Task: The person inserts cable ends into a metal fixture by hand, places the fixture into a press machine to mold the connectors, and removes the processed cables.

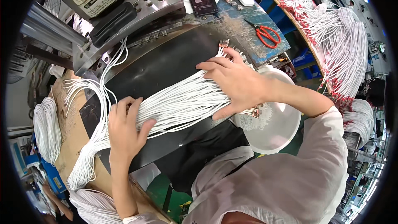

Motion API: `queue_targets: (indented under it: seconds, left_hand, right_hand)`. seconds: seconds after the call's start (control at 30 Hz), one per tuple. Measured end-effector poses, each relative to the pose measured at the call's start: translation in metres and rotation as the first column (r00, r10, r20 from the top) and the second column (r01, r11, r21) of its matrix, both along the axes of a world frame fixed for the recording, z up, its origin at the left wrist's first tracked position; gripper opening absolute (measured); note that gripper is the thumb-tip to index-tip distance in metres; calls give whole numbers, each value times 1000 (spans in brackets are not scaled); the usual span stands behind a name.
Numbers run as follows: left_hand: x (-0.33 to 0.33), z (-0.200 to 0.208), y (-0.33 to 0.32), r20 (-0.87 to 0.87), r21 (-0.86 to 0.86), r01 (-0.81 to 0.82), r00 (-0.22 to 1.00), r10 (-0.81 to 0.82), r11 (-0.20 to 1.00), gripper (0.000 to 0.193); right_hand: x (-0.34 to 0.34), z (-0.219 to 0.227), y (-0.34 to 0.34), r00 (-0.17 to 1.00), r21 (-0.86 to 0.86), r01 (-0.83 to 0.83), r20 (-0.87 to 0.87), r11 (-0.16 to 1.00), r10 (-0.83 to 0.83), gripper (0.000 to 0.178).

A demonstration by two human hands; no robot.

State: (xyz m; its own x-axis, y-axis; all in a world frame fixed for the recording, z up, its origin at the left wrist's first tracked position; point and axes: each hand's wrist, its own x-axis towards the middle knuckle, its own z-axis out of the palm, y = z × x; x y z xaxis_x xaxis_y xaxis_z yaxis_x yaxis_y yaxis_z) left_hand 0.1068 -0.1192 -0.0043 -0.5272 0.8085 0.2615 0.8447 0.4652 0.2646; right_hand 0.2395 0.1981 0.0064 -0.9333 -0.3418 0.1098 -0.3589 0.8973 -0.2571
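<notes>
a worker's left hand (pixel 126 132) and right hand (pixel 242 85) spread wide across a bundle of white cables (pixel 182 99) at the frame's centre; how firmly they press cannot be told. the bundle lies on a dark board (pixel 161 71), its metal-tipped ends (pixel 255 111) near a white bucket (pixel 286 121) right of centre. with fingers this splayed, strands could fan out and tangle; a sideways drag might snag tips on the bucket's rim.
</notes>
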Motion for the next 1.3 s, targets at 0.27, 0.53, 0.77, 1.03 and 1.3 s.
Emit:
queue_targets:
  seconds: [0.27, 0.53, 0.77, 1.03, 1.3]
  left_hand:
    - [-19, -6, -25, 30, 84, -91, 996, 89, 992, 40]
    - [-37, 7, 8, 446, 78, 85, 888, -111, 993, 22]
    - [-33, -19, -1, 82, 644, -116, 993, 82, 756, 14]
    - [-39, -19, 1, 10, 208, 60, 998, -64, 976, 14]
    - [-29, -7, 8, 123, 764, -127, 991, 51, 633, 24]
  right_hand:
    - [-46, -12, -41, 965, -145, -217, -184, 965, 189, 62]
    - [-66, 37, 21, 949, 62, -98, 306, 993, 74, 46]
    - [-69, 20, -31, 972, -526, 49, 221, 849, 81, 35]
    - [-58, 87, 8, 885, 222, 94, 427, 971, -183, 35]
    - [-71, 46, -16, 957, -171, -73, 266, 982, 118, 34]
